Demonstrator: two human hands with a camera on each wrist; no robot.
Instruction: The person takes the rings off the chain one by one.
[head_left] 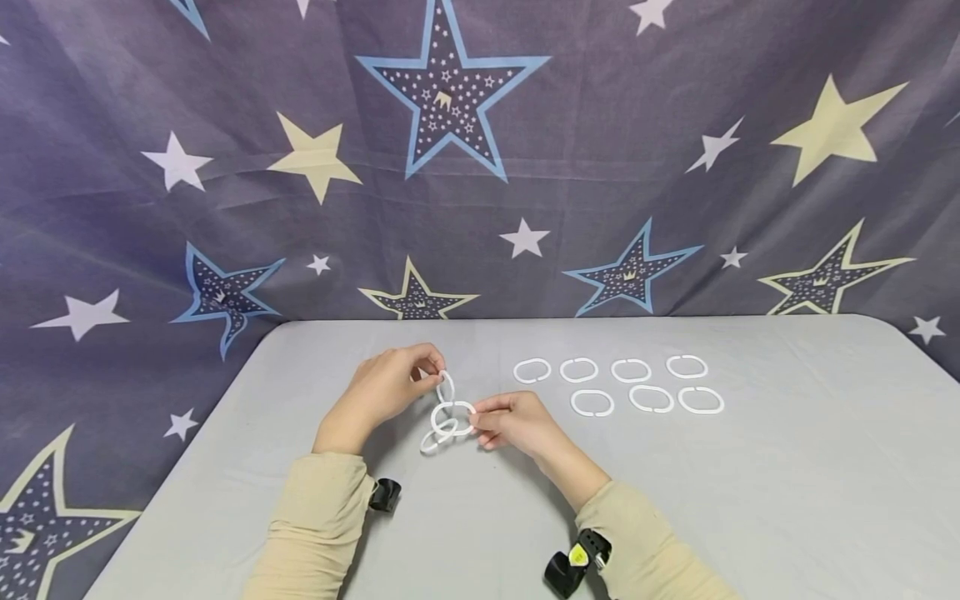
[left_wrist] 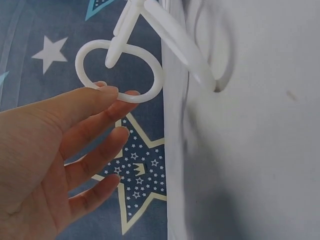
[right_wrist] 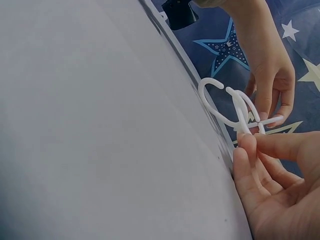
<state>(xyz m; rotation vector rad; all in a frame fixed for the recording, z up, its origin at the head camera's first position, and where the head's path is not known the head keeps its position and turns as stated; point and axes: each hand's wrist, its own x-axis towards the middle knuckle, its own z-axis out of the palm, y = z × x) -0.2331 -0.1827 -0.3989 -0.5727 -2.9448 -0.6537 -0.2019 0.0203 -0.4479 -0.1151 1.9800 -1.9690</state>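
Note:
Three white oval plastic links hang together in a short chain between the two hands. My left hand (head_left: pixel 381 389) pinches the upper link (left_wrist: pixel 159 75) between thumb and index finger, its other fingers loosely bent. With thumb and fingertips, my right hand (head_left: pixel 519 427) pinches the middle link (head_left: pixel 433 417), which passes through the upper one. The third link (head_left: pixel 424 447) hangs lowest, threaded on the middle link; in the right wrist view a small gap shows in it. Whether it touches the table cannot be told.
Several loose white links (head_left: pixel 573 402) lie in two rows on the grey-covered table (head_left: pixel 787 467), right of the hands. A dark curtain (head_left: pixel 600 150) with stars hangs behind the table's far edge. Black cameras (head_left: pixel 386 496) sit on both wrists.

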